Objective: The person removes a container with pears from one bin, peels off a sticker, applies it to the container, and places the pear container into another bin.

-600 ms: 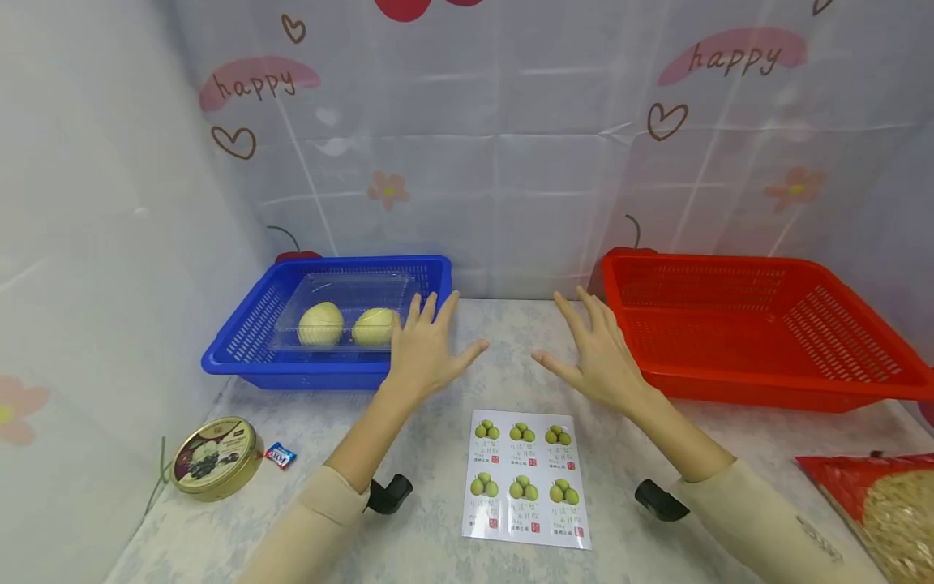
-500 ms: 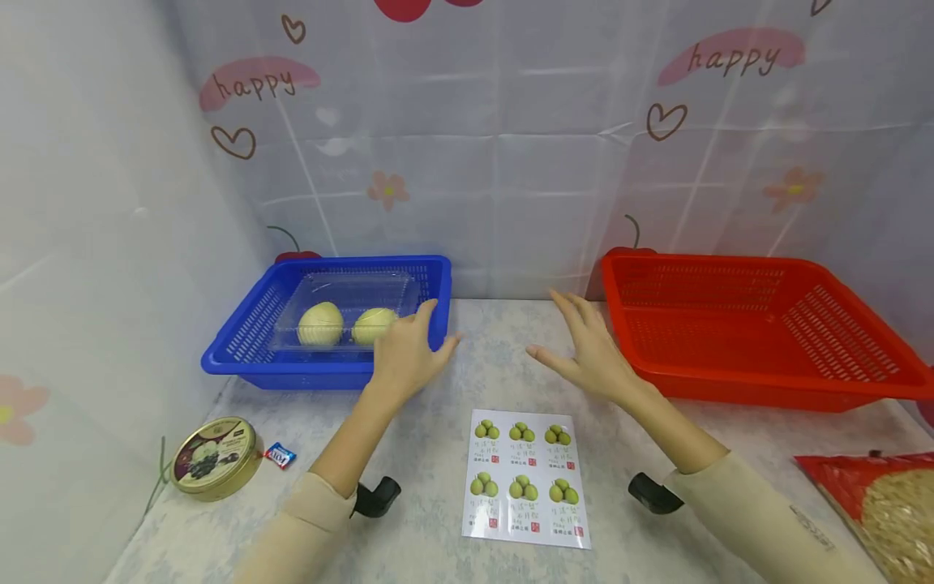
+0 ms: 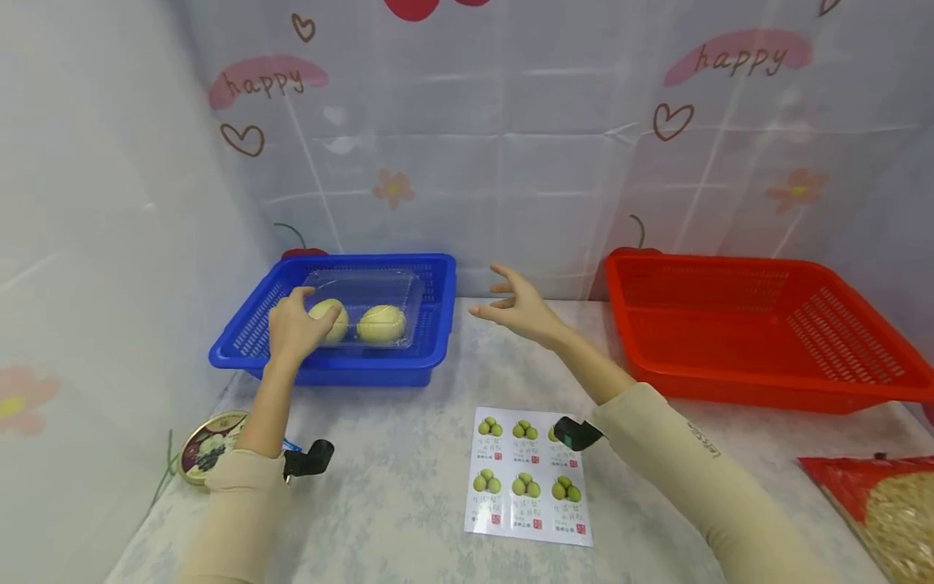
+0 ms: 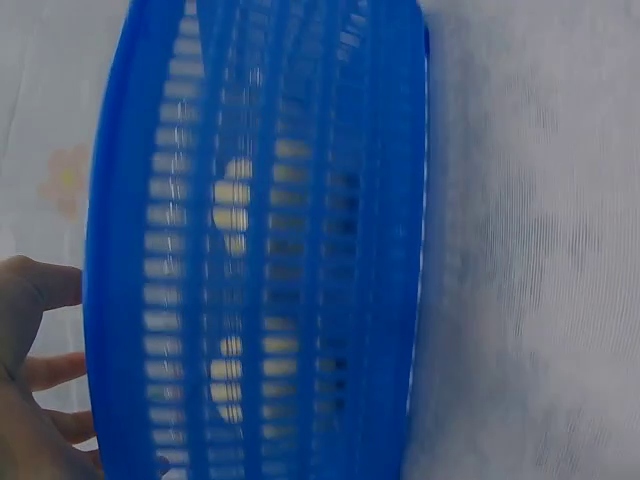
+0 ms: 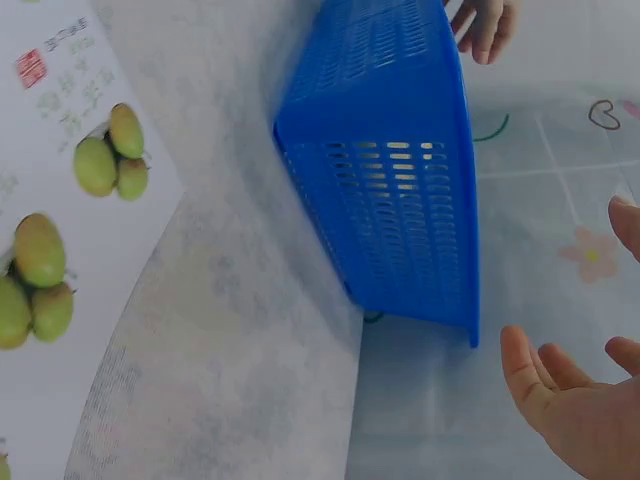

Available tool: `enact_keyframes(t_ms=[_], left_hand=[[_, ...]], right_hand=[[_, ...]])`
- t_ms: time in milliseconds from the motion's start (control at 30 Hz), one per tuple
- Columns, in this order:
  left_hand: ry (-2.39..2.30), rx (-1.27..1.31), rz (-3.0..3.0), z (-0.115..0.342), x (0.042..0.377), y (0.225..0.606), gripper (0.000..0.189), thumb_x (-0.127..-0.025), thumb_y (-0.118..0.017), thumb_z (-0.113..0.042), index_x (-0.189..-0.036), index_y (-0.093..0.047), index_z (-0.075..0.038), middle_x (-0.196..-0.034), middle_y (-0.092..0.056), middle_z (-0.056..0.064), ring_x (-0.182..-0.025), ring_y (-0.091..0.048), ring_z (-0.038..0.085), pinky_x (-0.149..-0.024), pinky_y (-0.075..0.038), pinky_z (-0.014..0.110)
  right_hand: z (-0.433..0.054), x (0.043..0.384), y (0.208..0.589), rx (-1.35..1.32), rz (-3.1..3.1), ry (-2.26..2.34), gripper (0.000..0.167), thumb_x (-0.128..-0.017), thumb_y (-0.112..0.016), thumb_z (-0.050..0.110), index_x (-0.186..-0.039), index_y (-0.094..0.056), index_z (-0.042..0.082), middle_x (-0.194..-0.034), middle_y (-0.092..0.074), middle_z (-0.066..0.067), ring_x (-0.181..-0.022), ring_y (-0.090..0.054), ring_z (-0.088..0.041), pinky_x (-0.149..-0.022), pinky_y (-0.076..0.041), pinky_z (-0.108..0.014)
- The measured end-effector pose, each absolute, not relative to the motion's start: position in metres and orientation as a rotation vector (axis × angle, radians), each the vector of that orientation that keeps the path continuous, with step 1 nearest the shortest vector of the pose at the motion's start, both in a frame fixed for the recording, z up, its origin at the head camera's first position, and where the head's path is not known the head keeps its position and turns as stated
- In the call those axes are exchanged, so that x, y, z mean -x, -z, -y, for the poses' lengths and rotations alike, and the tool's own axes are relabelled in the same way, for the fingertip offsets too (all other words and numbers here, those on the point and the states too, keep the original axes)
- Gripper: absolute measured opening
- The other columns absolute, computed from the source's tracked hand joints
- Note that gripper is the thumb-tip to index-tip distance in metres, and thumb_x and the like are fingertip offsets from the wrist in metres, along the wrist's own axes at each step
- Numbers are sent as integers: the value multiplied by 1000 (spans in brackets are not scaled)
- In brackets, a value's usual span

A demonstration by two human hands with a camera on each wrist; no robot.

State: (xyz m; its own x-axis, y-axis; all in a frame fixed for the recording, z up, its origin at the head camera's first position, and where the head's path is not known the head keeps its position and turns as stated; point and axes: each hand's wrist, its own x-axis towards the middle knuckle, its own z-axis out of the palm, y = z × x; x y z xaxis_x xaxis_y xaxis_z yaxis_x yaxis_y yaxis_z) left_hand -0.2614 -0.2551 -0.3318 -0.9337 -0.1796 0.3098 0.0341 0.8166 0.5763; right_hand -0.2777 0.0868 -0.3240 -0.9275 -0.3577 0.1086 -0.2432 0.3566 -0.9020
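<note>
A blue plastic basket (image 3: 365,376) holds a clear plastic box (image 3: 357,284) with two pale yellow round things (image 3: 381,324) inside it. My left hand (image 3: 297,331) hovers over the left part of the basket, thumb and fingers apart, overlapping the box and one round thing. In the left wrist view its fingers (image 4: 58,372) show just beyond the basket's rim. To the right of the basket, in the air, is my right hand (image 3: 527,312), fingers spread toward the left and holding nothing. The right wrist view shows this hand (image 5: 590,420) apart from the basket.
A red basket (image 3: 730,385) stands at the right. A sheet of fruit stickers (image 3: 525,478) lies mid-table. A round tin (image 3: 212,446) is partly behind my left forearm. A red bag of pale grains (image 3: 897,503) lies at the right edge. A printed curtain (image 3: 540,195) hangs behind.
Both hands have moved left: my left hand from the blue basket's right side to over its left part, my right hand from beside the red basket toward the blue one.
</note>
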Motion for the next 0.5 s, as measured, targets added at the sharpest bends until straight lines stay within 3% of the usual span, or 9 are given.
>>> enact_keyframes(t_ms=[500], left_hand=[[880,-182,2996,311,277,335,88,-90,-55,-46,-141,-18,15,-141,-23,40,-128,-24,57,-100,-29,65]], right_hand=[[-13,314,315,613,-2392,1633,92,-79,-76,29,-151,-20,17,-146,-34,-20,-125,-46,-37,-94,-46,-45]])
